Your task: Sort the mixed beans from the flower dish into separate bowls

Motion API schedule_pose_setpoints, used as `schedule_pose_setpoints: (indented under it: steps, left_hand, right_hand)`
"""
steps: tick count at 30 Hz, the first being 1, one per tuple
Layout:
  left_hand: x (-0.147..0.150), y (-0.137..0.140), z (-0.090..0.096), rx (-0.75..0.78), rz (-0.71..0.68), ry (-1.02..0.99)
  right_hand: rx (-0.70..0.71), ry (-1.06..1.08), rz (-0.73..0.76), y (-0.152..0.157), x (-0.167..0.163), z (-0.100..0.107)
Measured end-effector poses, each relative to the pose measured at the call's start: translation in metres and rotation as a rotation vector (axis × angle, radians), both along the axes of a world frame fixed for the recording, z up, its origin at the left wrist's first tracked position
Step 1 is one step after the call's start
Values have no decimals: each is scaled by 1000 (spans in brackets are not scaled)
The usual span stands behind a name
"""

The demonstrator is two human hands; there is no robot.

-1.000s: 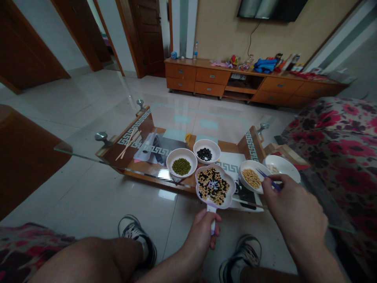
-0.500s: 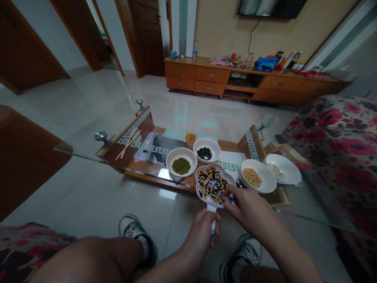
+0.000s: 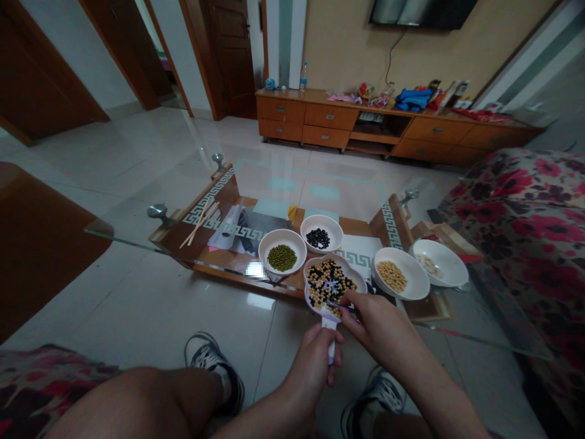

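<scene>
My left hand [image 3: 315,353] is closed around the handle of a white, flower-shaped dish [image 3: 361,274] with a purple edge. Mixed black and tan beans [image 3: 326,280] fill the dish. My right hand [image 3: 372,317] pinches slim dark tweezers [image 3: 340,306], their tip among the beans near the handle side. Left of the dish stands a white bowl of green beans [image 3: 282,258]. Behind it is a bowl of black beans [image 3: 317,238]. To the right, a bowl holds tan beans [image 3: 392,276], and another white bowl [image 3: 450,262] beside it holds pale pieces I cannot make out.
The bowls stand on a glass table [image 3: 137,241] with a wooden shelf beneath. Chopsticks [image 3: 200,224] lie at its left. A flowered sofa [image 3: 543,244] is close on the right, and a long wooden cabinet [image 3: 329,116] runs along the wall.
My right hand has shifted slightly left and down, bringing the tweezers' tip closer to the handle side of the dish. My left hand and the bowls stay put.
</scene>
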State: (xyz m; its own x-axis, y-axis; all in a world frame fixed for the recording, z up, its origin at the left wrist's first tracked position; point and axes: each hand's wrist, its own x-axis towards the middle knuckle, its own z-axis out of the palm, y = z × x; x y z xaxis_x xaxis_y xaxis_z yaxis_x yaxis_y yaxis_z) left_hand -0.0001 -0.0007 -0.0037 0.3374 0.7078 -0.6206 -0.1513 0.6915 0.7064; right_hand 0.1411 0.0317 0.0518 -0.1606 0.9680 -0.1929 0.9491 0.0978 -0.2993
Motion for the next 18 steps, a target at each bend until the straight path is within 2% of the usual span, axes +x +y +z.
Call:
schedule_pose_setpoints:
  steps: [18]
  left_hand:
    - [0,0,0,-7,9,-22]
  right_hand:
    - [26,-41,-2,0,-4,1]
